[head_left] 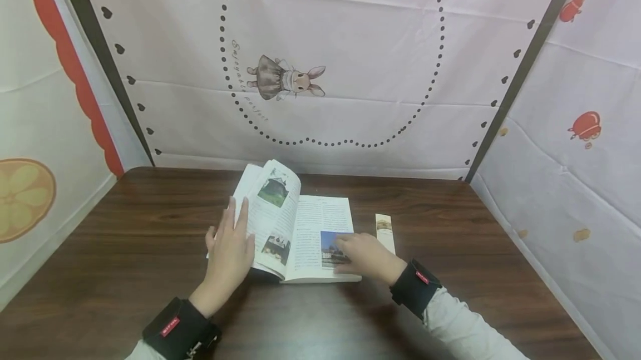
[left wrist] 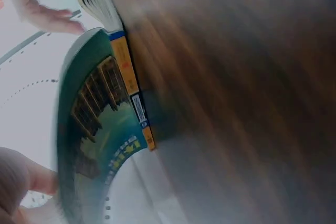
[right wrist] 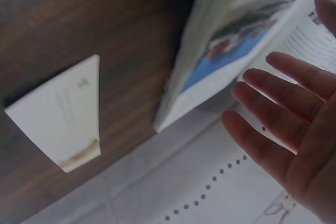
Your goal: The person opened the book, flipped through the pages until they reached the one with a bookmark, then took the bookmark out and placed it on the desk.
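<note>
A thick book (head_left: 320,212) lies spread on the dark table, with photos and text on its pages. Its left half rises off the tabletop, and in the left wrist view the green cover (left wrist: 100,114) bends upward from the spine. My left hand (head_left: 227,248) rests over the outer edge of the left page (head_left: 275,218), fingers fairly straight; none show on the cover's outside. Over the blue photo at the lower right page lies my right hand (head_left: 370,257), and its fingers (right wrist: 286,93) are loosely extended in the right wrist view.
Right of the book lies a pale bookmark-like card (head_left: 384,232), partly covered by the right hand in the head view. The brown wooden table (head_left: 135,226) meets white printed cloth walls (head_left: 350,59) at its back and sides.
</note>
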Motion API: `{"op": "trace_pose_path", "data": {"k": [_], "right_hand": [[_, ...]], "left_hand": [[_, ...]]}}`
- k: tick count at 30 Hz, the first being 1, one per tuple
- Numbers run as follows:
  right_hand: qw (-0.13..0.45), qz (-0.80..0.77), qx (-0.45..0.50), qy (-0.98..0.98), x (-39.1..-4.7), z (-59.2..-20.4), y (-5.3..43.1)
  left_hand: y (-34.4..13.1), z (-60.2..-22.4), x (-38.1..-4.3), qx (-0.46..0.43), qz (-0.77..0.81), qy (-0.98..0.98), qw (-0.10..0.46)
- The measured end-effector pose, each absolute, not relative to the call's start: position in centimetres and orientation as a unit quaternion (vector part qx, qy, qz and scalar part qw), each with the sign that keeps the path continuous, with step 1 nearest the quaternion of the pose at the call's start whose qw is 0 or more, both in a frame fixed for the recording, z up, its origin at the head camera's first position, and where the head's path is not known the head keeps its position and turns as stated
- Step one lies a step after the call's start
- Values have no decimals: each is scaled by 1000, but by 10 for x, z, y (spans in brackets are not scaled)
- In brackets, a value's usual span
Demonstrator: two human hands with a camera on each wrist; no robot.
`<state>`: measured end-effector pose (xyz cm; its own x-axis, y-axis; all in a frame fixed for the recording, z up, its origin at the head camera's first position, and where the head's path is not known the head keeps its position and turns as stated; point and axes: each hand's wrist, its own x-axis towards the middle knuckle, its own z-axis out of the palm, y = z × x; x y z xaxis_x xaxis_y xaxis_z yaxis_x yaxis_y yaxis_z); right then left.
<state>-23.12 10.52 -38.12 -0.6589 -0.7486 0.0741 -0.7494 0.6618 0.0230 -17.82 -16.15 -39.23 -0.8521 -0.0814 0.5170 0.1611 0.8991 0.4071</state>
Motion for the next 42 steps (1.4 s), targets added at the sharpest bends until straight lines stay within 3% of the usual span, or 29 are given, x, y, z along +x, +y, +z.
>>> {"op": "trace_pose_path", "data": {"k": [6, 14, 16, 28, 37, 42], "right_hand": [[16, -26, 407, -913, -233, -388, 108], [-37, -4, 391, -920, -231, -387, 111], [-36, -2, 401, -915, -232, -387, 112], [-23, 3, 436, -899, -236, -389, 115], [-91, 39, 420, -902, -243, -381, 118], [-87, 32, 426, -900, -242, -379, 117]], "left_hand": [[-161, -397, -183, -32, -132, -972, 191], [-149, -396, -180, -241, -52, -965, 95], [-146, -392, -178, -228, -62, -969, 70], [-138, -390, -176, -162, -105, -980, 39], [-134, -391, -176, -158, -104, -982, 30], [-130, -391, -172, -153, -106, -982, 23]]}}
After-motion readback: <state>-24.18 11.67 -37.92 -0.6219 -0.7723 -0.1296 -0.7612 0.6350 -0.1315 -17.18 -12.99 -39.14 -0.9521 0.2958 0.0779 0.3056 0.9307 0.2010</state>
